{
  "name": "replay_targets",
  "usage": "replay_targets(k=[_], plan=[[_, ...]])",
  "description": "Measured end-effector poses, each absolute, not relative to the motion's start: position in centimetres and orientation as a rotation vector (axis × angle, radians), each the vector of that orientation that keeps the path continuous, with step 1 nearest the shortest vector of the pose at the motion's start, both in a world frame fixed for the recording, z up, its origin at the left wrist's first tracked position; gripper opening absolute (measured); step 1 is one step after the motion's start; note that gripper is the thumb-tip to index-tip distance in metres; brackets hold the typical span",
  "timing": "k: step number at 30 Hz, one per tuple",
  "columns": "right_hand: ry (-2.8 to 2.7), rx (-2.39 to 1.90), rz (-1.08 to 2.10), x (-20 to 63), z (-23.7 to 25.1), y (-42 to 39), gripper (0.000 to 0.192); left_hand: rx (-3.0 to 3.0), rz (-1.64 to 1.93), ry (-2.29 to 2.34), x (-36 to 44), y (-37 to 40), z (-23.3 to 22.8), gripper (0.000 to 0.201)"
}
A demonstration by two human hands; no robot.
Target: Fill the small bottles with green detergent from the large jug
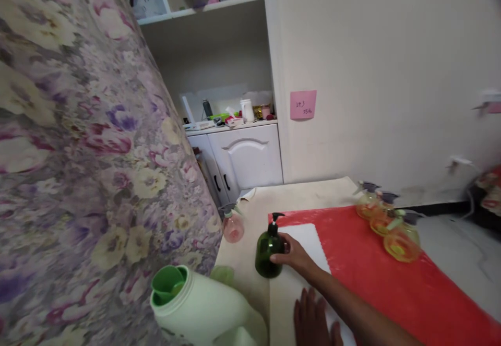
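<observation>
Right hand (294, 254) — holding green bottle (266, 256), upright, by its side; left hand (313, 324) — opened wide over white sheet (287, 288).

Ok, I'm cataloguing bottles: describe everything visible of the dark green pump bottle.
The dark green bottle looks like glossy, translucent plastic, with a rounded body and black pump, nozzle pointing right. It is roughly upright, at the left edge of the white sheet. The right hand grips its right side, thumb in front. Whether its base is lifted is unclear.

the bottom edge crops the left hand (312, 319) and pale jug (217, 307) (base unseen).
</observation>
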State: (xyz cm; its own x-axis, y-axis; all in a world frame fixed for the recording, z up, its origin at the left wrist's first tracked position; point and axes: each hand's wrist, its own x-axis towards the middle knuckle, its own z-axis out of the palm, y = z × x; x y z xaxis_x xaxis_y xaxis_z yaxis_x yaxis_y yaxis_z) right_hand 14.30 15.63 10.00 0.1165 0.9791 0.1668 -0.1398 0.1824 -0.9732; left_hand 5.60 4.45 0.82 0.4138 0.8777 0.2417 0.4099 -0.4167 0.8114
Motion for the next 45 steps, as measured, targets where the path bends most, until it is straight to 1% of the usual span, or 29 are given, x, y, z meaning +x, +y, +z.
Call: replay_targets(k=[2, 5, 7, 11, 14, 17, 20, 27, 29, 31, 35, 39, 43, 45], plan=[[-1.062, -1.027, 1.069, 17.3, 10.4, 11.8, 0.065, 2.326, 1.055, 1.091, 5.6, 4.9, -0.2, 0.031], [-1.006, -1.051, 1.025, 21.2, 10.4, 6.2, 0.064, 2.547, 1.093, 1.048, 5.2, 5.4, -0.9, 0.033], [-0.971, -1.088, 0.974, 23.3, 10.2, 2.8, 0.065, 2.526, 1.048, 1.062, 4.9, 5.5, -0.6, 0.039], [-0.892, -1.232, 0.832, 25.5, 9.3, -2.5, 0.068, 2.331, 1.052, 1.063, 4.9, 5.3, 1.1, 0.032], [-0.879, -1.363, 0.675, 25.4, 8.3, -5.1, 0.072, 2.166, 1.011, 1.033, 5.7, 3.9, 3.0, 0.034], [-0.937, -1.516, 0.525, 24.3, 7.4, -6.4, 0.076, 2.047, 0.97, 0.9, 6.9, 1.3, 5.0, 0.041], [-0.981, -1.609, 0.433, 23.1, 6.6, -7.0, 0.078, 1.894, 0.972, 0.865, 7.7, -1.1, 6.4, 0.043], [-1.031, -1.617, 0.464, 23.1, 4.2, -7.6, 0.088, 1.808, 0.939, 0.818, 8.0, -2.2, 6.3, 0.047], [-1.047, -1.597, 0.455, 23.4, 4.1, -7.8, 0.086, 1.813, 0.93, 0.823, 8.4, -2.1, 6.0, 0.05], [-1.057, -1.59, 0.419, 23.6, 4.4, -7.9, 0.08, 1.806, 0.922, 0.835, 9.0, -2.1, 6.0, 0.055], [-1.066, -1.615, 0.254, 23.2, 5.4, -8.3, 0.069, 1.725, 0.934, 0.852, 10.2, -2.5, 6.6, 0.066], [-1.087, -1.621, 0.211, 22.4, 6.3, -9.0, 0.067, 1.599, 0.978, 0.853, 10.7, -2.9, 7.6, 0.071], [-1.097, -1.586, 0.25, 22.0, 7.0, -9.6, 0.065, 1.473, 0.946, 0.846, 10.5, -3.5, 8.5, 0.073], [-1.12, -1.558, 0.312, 22.0, 7.2, -9.8, 0.068, 1.419, 0.915, 0.827, 10.4, -3.9, 8.9, 0.074]])
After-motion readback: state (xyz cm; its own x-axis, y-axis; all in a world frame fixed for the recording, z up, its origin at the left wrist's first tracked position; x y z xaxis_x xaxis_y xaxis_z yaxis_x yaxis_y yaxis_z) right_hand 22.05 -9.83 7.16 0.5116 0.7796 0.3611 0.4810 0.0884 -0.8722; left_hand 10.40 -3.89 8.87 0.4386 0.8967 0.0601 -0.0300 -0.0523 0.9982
